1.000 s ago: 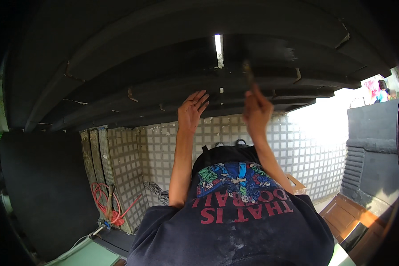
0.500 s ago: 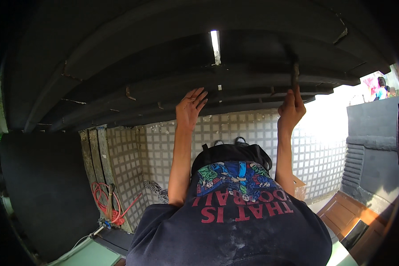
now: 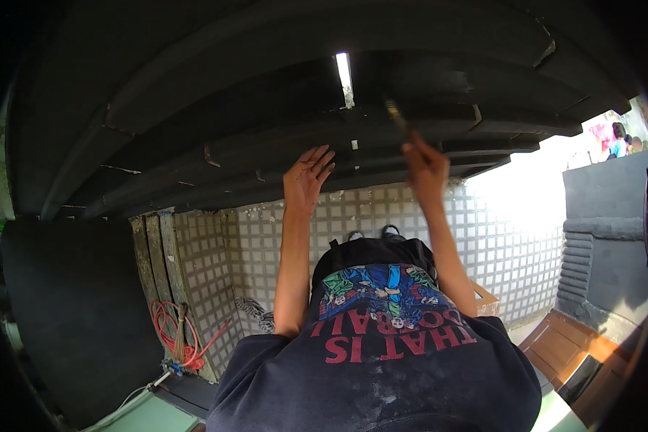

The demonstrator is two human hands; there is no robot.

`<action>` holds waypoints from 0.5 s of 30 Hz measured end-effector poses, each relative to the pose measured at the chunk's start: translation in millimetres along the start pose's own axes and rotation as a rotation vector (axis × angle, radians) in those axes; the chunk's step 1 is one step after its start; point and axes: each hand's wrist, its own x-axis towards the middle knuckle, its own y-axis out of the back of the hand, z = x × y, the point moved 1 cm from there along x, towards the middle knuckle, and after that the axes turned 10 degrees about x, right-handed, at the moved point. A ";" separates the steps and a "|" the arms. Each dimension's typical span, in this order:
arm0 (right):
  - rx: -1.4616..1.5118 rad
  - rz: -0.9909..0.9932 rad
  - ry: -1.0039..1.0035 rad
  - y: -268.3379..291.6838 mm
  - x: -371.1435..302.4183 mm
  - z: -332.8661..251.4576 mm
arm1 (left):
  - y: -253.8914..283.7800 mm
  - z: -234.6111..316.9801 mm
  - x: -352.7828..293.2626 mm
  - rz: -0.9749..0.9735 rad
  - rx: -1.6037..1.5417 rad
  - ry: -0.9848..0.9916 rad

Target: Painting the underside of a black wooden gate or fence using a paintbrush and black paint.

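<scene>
My right hand [image 3: 428, 171] is closed round the handle of a paintbrush [image 3: 394, 114], somewhat smeared by motion. Its metal band catches the light, while the bristles are hard to make out against the black slatted surface [image 3: 266, 93] before me. A faint wet-looking sheen shows on that surface to the right of the brush. Close to the lower slats, my left hand [image 3: 307, 178] is raised with its fingers spread and nothing in it. A bright narrow gap [image 3: 345, 79] cuts through the black boards between the two hands' sides.
Below lies a tiled floor [image 3: 367, 205] with a grid pattern. Weathered planks [image 3: 155, 252] stand at left, beside a coiled red hose [image 3: 165, 324]. A brown wooden panel [image 3: 565, 342] is at lower right, under a grey wall [image 3: 605, 198]. People [image 3: 618, 140] are far off at right.
My right hand has swung left with the paintbrush, which now tilts up and to the left. My left hand stays nearly where it was.
</scene>
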 end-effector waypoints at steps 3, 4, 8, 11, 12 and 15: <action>-0.014 0.197 0.066 35.1 4.0 -11.3 | 0.7 -1.4 2.0 -0.003 -0.003 0.004; -0.016 0.196 0.065 42.9 5.0 -11.8 | 0.1 -1.1 2.0 -0.002 -0.005 0.004; 0.096 0.388 0.203 50.6 3.1 -14.4 | 0.2 -0.6 1.4 0.016 0.022 -0.009; 0.138 0.360 0.189 35.5 6.3 -9.6 | -2.0 -0.1 2.4 0.006 0.024 -0.001; 0.117 0.309 0.153 22.5 3.3 -6.4 | -3.8 0.2 2.8 0.003 0.024 0.006; 0.133 0.096 0.010 -6.8 -12.2 0.3 | -0.6 -1.7 2.8 0.009 0.012 0.004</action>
